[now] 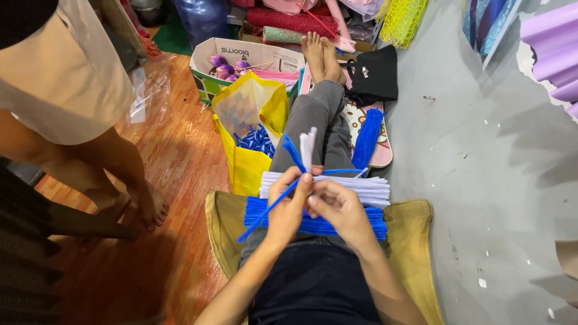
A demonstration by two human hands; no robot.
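1. Pipe cleaners, one blue point(293, 150) and one white point(308, 147), stand together just above the picture's centre, pinched between both hands over the person's lap
2. Left hand point(288, 207) has its fingers closed around the pair, the thumb pressed near the white one; a long blue stem point(265, 212) runs from this grip toward 7 o'clock
3. Right hand point(340, 207) sits touching the left, at its 3 o'clock, fingers curled shut on the base of the same pair
4. Under the hands, across the thighs, lies a white bundle point(355, 186), with a blue bundle point(361, 224) just below it at 6 o'clock, the two touching
5. Another blue bunch point(367, 141) rests beside the grey trouser legs at 1 o'clock from the hands
6. A yellow bag point(250, 129) stands open at 11 o'clock, blue pieces inside
7. Behind it at 12 o'clock, a cardboard box point(241, 54) holds purple flowers
8. Another person's bare feet point(141, 207) stand on the wooden floor at 9 o'clock, well apart from the hands
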